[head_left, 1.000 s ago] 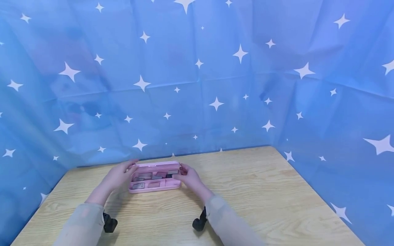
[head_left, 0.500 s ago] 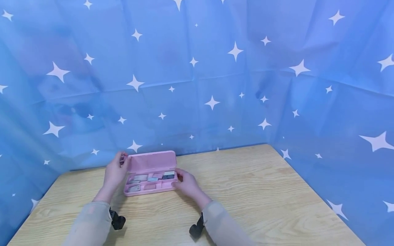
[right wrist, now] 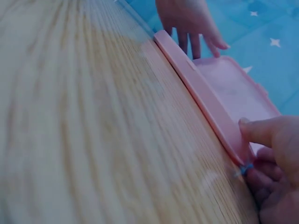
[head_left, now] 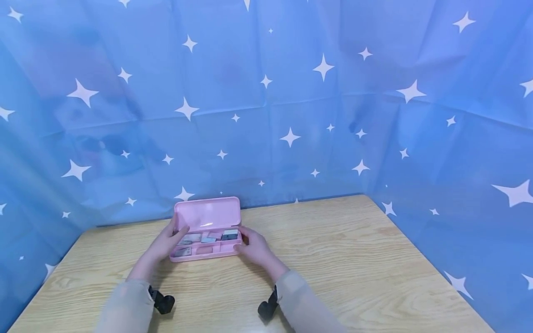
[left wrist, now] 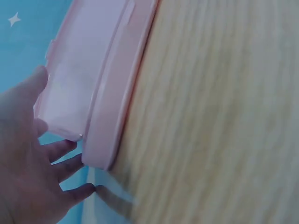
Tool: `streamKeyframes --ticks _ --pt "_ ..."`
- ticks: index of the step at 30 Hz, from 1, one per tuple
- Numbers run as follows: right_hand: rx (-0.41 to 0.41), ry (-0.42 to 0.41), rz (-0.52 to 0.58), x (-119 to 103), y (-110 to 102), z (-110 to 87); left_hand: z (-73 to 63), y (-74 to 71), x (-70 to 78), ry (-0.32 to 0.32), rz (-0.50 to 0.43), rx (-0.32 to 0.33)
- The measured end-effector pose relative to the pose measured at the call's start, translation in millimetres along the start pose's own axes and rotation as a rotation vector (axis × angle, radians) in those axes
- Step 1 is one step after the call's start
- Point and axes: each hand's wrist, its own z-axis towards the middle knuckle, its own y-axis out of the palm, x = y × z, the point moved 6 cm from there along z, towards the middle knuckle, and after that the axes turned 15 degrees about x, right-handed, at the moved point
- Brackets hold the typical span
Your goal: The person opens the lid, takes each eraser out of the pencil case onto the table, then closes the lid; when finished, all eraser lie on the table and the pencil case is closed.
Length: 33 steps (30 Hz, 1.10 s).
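Observation:
A pink pencil case [head_left: 204, 258] lies on the table with its lid [head_left: 208, 212] raised and tilted back towards the curtain. Inside, several small flat blocks [head_left: 230, 237], white, pink, grey and dark, sit in two long rows split by a divider. My left hand [head_left: 164, 241] is at the left end, fingers spread; in the left wrist view its thumb [left wrist: 36, 81] meets the lid's side edge. At the right end my right hand [head_left: 257, 249] pinches the case, thumb on the front wall and fingers curled behind the end, as the right wrist view shows.
The case stands near the back edge of the wood-grain table [head_left: 341, 263]. A blue curtain [head_left: 291, 92] with white stars hangs behind and at both sides. Each wrist carries a small black camera mount [head_left: 161, 301].
The lid has swung up and back, baring more of the inside. My left hand has come down from the lid's corner to the case's left end. The right hand keeps its hold.

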Motion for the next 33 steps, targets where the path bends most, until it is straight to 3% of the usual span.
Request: streamKeyframes --ticks 5,12,17,22,33 --pt "-0.001 -0.002 -0.015 0 -1 0.2 -6.4 2.0 -11.8 -0.048 0.034 -0.027" --pt "-0.013 -0.011 -0.019 0 -3 -0.9 -18.2 3.6 -18.7 -0.025 0.01 -0.042" --pt "-0.019 -0.005 0.006 0 -4 -4.7 -25.0 4.8 -21.6 0.023 0.111 -0.024" --pt "-0.022 -0.002 0.05 2 -5 -8.8 -36.5 3.4 -24.6 -0.016 0.217 -0.049" --pt "0.0 0.046 0.066 3 -9 -11.4 -40.4 3.5 -28.0 -0.008 0.232 -0.053"
